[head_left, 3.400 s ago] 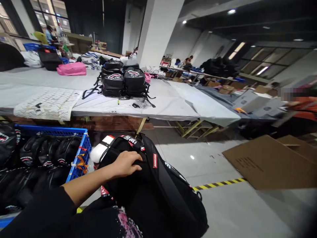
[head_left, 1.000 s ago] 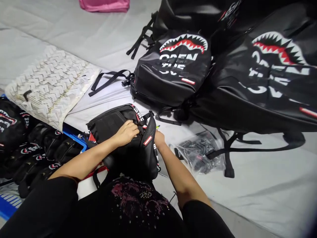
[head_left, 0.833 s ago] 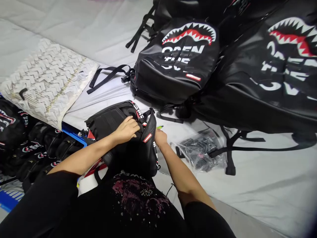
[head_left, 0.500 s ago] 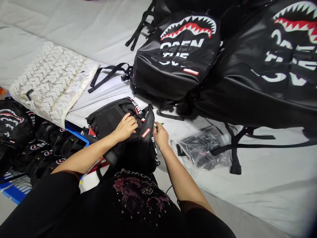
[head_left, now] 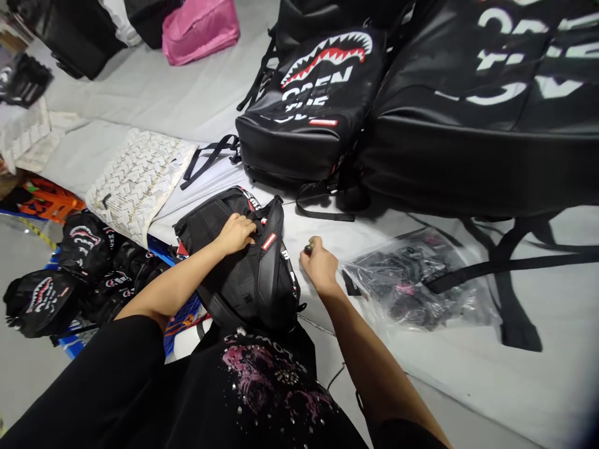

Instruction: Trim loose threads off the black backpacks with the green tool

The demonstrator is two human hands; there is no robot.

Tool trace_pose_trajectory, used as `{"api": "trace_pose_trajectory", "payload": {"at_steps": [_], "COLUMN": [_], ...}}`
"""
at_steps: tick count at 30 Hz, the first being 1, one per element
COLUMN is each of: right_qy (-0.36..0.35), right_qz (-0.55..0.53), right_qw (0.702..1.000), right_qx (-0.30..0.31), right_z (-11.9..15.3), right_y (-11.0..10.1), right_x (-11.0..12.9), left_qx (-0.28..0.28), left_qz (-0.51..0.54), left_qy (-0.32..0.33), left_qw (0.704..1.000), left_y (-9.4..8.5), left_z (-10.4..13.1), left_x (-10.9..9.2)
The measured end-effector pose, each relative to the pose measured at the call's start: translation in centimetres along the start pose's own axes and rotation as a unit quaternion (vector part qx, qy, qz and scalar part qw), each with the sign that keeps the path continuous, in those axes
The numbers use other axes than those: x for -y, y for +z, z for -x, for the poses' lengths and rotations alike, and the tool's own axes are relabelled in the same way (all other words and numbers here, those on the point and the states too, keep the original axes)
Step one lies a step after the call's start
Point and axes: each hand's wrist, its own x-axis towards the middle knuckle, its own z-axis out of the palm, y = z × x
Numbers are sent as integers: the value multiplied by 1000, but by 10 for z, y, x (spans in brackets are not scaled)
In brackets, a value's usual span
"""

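A small black bag (head_left: pixel 243 280) with a red label on its strap and printed lettering along its edge lies at the near table edge, against my body. My left hand (head_left: pixel 238 234) rests on its upper side, fingers curled into the fabric beside the padded strap (head_left: pixel 267 274). Just right of the bag and apart from it, my right hand (head_left: pixel 319 265) is closed round a small slim tool (head_left: pixel 309 247). Only its dark end sticks out, so its kind cannot be made out.
Large black backpacks (head_left: pixel 299 149) with shark-mouth prints stand at the back right. A clear plastic bag (head_left: pixel 416 280) of dark pieces lies right of my hand. White cut pieces cover a sheet (head_left: pixel 140 178) at left. Below it, small black bags (head_left: pixel 44 299) fill a blue crate. A pink bag (head_left: pixel 201 31) sits farther back.
My right hand has drawn away from the bag's strap to the right with the small tool. My left hand stays on the bag. The view has swung left.
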Motion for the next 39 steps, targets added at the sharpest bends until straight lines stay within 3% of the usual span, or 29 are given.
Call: {"api": "trace_pose_trajectory", "payload": {"at_steps": [3,7,10,13,15,19,23,26,30,33,36,39], "right_qy": [4,-128,-204,-193,-174,-169,-190,-205,-173,-148,-121,-36], "right_qz": [-88,-223,-168,-90,-65,-95,-126,-130,-143,-141,-142,-157], "right_qw": [994,943,940,950,954,946,911,897,896,913,940,963], "right_qx": [-69,-210,-218,-228,-235,-261,-344,-370,-384,-354,-285,-217], "right_z": [27,62,76,76,73,83,125,162,205,214,190,150], "right_y": [-9,-5,14,44,61,80,86,82,47,21,25,54], "right_x": [-7,14,47,71,74,63,67,77,91,93,83,64], "left_qx": [1,-16,-45,-89,-129,-231,-333,-377,-382,-356,-287,-224], "left_qz": [-5,-4,-4,-12,-19,-32,-28,-12,16,50,76,74], "left_qy": [3,24,45,55,64,129,166,167,134,109,99,115], "left_qw": [1000,1000,998,994,989,964,928,911,914,927,950,965], "left_y": [3,10,19,30,37,43,37,26,6,0,16,47], "left_z": [-4,-7,-8,-4,3,38,99,146,191,201,178,134], "left_x": [5,13,17,19,20,15,0,-14,-31,-37,-34,-26]}}
